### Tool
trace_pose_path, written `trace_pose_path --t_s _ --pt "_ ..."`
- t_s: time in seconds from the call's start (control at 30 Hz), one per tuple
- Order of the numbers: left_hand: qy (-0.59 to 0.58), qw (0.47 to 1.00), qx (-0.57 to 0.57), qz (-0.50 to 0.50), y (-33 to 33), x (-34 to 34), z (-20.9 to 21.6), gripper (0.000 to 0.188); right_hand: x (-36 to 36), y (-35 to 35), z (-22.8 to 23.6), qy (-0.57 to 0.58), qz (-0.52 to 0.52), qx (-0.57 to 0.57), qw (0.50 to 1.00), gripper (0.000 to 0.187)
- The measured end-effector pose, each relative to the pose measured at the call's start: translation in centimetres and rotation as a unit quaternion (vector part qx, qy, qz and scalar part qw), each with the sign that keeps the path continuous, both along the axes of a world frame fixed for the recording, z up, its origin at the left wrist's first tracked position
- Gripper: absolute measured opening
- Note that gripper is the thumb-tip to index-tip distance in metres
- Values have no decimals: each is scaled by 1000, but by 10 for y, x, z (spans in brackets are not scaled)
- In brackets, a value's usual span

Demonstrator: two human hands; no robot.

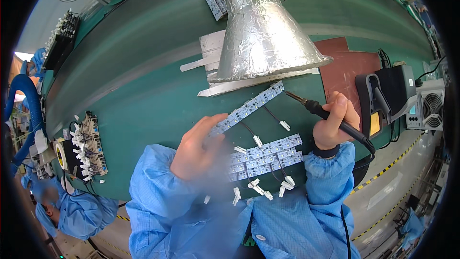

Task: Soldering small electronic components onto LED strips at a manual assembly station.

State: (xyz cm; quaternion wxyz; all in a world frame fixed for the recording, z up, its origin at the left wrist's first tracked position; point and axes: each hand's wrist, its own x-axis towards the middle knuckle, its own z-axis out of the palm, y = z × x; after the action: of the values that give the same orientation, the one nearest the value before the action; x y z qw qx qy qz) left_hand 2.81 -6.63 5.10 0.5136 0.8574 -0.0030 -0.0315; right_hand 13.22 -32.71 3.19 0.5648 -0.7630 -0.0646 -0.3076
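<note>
My left hand (197, 145) is closed on the near end of a white LED circuit strip (254, 104), which slants up and to the right above the green mat. In my right hand (338, 119) is a soldering iron (314, 107), gripped like a pen. Its metal tip comes close to the strip's far end; whether they touch I cannot tell. From the strip hang thin wires ending in a small white connector (284, 125). Nearer to me lie several more LED strips (268, 156) side by side with wired connectors. A smoky blur hides part of their left side.
A foil-covered fume hood (270, 33) hangs beyond the strip. At right stand a soldering iron holder (376, 100) and a box with a fan (432, 108). A rack of wired connectors (91, 146) is at left. A person in blue (79, 208) sits at lower left.
</note>
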Motion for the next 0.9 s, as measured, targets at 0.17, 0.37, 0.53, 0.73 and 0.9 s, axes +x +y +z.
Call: trace_pose_path --t_s 0.17,0.37,0.53,0.73,0.9 --pt "-8 1000 8 -14 3 -1 -4 41 0 1 -1 1 5 -2 1000 44" --pt "-15 1000 9 -11 2 -1 -4 41 6 1 -3 -54 8 -16 998 38" --pt "-8 1000 2 -8 2 0 -2 41 5 3 0 -45 -7 -20 999 39" --pt "-17 1000 2 -2 1 -1 -4 40 1 0 1 7 12 -14 1000 43" --pt "-26 1000 13 5 1 -2 -1 40 5 -7 -1 -24 -6 53 998 44"
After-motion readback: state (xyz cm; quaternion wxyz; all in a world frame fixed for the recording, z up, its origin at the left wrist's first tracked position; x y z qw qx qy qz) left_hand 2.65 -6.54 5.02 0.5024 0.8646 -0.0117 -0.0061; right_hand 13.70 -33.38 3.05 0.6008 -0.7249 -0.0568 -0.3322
